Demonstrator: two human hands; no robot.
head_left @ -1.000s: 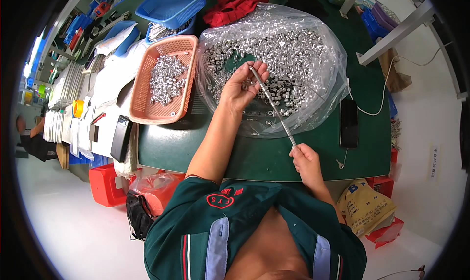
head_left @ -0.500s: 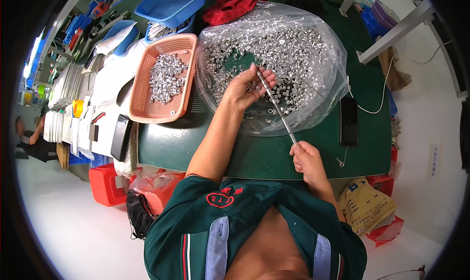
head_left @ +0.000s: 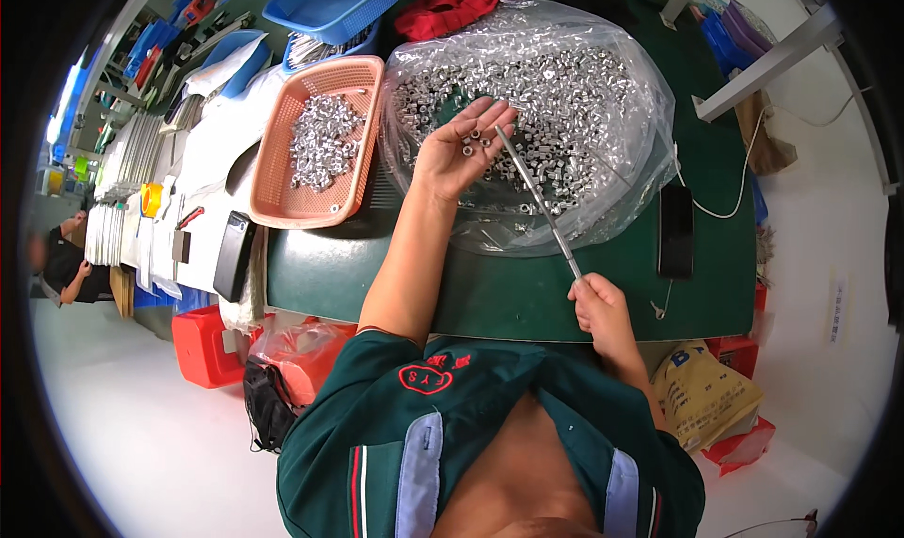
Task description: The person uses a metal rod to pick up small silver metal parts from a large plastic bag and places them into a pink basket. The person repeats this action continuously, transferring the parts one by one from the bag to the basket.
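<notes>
My left hand [head_left: 450,164] lies palm up over the clear plastic bag [head_left: 508,240], its fingers stretched out. A few small silver metal rings [head_left: 468,150] rest loose on its palm and fingers. Closed around the near end of a long, thin metal rod [head_left: 540,202] is my right hand [head_left: 603,310]. The rod slants up and left, its far tip beside my left fingertips; whether they touch, I cannot tell. Many short silver metal sleeves [head_left: 579,77] are spread over the bag beyond both hands.
An orange-pink basket [head_left: 266,176] of similar metal pieces stands left of the bag, with blue baskets [head_left: 330,16] behind it. Dark phones lie at left [head_left: 233,256] and right [head_left: 675,232] on the green table [head_left: 377,284]. A grey metal leg [head_left: 763,67] rises at right.
My left hand has opened from its grip near the rod's far end and shows rings on the palm. The rod and right hand have shifted slightly right.
</notes>
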